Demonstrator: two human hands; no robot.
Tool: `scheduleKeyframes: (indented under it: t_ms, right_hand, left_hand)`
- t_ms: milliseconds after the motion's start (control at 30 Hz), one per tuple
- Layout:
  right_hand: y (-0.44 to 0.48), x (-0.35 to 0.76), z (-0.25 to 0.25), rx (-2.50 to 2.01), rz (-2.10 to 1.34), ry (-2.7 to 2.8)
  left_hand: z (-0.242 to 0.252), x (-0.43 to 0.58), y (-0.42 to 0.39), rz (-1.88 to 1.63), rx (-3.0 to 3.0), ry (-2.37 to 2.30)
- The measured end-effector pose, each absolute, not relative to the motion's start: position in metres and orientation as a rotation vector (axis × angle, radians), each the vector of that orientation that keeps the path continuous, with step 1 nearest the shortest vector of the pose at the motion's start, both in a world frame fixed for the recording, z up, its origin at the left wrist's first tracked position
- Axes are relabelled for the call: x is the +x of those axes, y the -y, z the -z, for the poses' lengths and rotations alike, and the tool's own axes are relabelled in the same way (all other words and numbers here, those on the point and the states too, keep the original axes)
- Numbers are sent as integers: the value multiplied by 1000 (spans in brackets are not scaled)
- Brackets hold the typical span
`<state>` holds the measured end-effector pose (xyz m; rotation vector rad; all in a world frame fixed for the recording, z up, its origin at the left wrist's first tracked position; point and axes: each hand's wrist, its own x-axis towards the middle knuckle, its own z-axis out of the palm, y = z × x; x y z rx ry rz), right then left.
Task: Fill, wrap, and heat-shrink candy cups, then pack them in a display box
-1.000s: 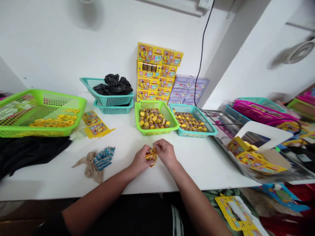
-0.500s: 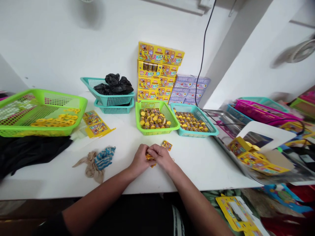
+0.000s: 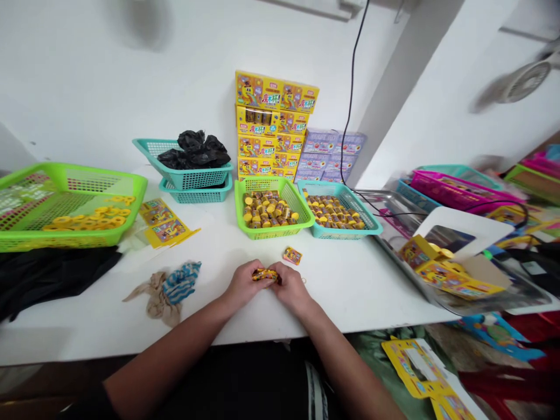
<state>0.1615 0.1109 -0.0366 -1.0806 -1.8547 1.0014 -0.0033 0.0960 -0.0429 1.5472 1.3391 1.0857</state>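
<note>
Left hand point(image 3: 244, 286), right hand point(image 3: 292, 290): pressed together, fingers pinching a yellow printed packet point(image 3: 265, 276) between them, mid-handling. Second packet point(image 3: 292, 255) lies just beyond, on white table point(image 3: 350, 303).

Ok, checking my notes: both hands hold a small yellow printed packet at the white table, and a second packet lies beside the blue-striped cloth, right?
No: the head view shows the second packet beyond the left hand and right hand, near the green plastic basket, not beside the blue-striped cloth.
</note>
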Motion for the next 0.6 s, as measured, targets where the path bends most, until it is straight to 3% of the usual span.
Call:
scheduleKeyframes:
  t_ms: [600]
  right_hand:
    - [-75, 165, 50, -1159, -1185, 1417]
  left_hand:
    - [49, 17, -74, -1068, 2053, -1262]
